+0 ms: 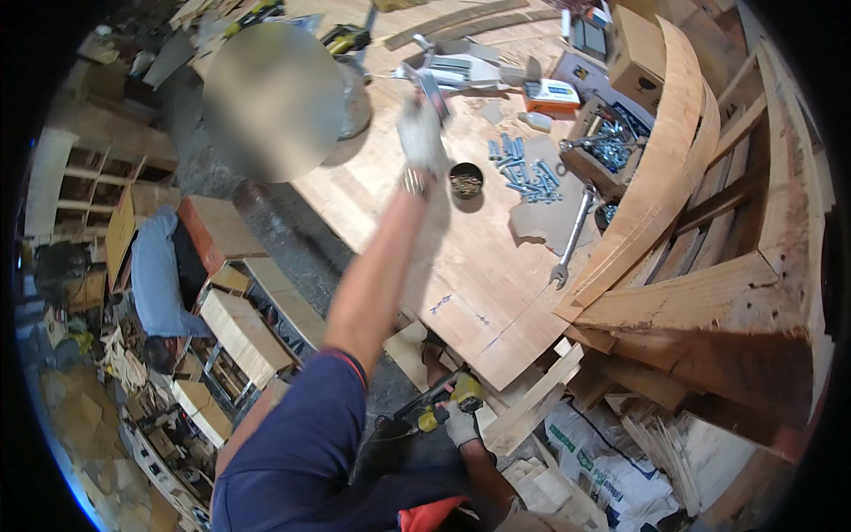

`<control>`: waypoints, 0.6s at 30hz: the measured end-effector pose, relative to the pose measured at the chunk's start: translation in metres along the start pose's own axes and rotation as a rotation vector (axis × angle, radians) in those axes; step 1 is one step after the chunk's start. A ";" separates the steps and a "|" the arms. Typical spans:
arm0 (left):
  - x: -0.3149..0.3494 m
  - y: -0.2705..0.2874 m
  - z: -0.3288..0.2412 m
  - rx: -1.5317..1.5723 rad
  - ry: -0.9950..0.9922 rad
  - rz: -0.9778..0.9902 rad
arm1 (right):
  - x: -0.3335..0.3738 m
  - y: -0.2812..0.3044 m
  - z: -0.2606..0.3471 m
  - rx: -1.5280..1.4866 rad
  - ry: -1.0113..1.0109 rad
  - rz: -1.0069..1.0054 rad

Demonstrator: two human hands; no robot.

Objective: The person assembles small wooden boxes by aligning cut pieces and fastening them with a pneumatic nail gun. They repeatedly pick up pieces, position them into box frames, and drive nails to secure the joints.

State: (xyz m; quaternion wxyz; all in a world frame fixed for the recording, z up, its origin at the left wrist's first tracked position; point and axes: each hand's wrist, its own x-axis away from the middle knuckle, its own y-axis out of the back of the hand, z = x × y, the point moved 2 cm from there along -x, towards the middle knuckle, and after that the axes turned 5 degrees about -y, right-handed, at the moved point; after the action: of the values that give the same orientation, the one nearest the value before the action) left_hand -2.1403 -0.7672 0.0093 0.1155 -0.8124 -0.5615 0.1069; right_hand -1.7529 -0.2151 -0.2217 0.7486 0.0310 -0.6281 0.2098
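Note:
My left hand (420, 137), in a white work glove, reaches far out over the light wooden tabletop (461, 293). Its fingers close on a flat dark-grey strip (432, 93), blurred, its exact kind unclear. Just beyond lies an opened white pack of grey metal strips (450, 69). A round tin of small brass-coloured screws (466, 181) stands to the right of the wrist. Low in the picture, below the table's near edge, my gloved right hand (461, 425) grips a yellow-and-black nail gun (456, 397).
Loose bolts (527, 168), a combination spanner (574, 235) and a wooden box of hardware (605, 146) lie on the right. Curved wooden strips (656, 177) and a timber frame (691, 297) border that side. Cabinets and wood scraps fill the left floor; a white sack (612, 470) lies lower right.

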 end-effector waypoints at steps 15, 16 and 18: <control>0.705 0.418 -0.143 -0.046 0.810 -0.261 | 0.026 -0.013 -0.047 1.313 0.525 0.317; 0.750 0.445 -0.155 0.051 0.835 -0.491 | 0.036 -0.019 -0.063 1.582 0.658 0.383; 0.828 0.494 -0.191 -0.338 0.616 -0.657 | 0.058 -0.051 -0.116 1.890 0.810 0.716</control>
State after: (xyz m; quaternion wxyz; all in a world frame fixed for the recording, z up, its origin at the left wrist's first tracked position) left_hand -1.3570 -0.1735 0.0029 0.1701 -0.5932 -0.7378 -0.2737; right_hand -1.6206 -0.2095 -0.1796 0.4691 0.3380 0.1080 0.8088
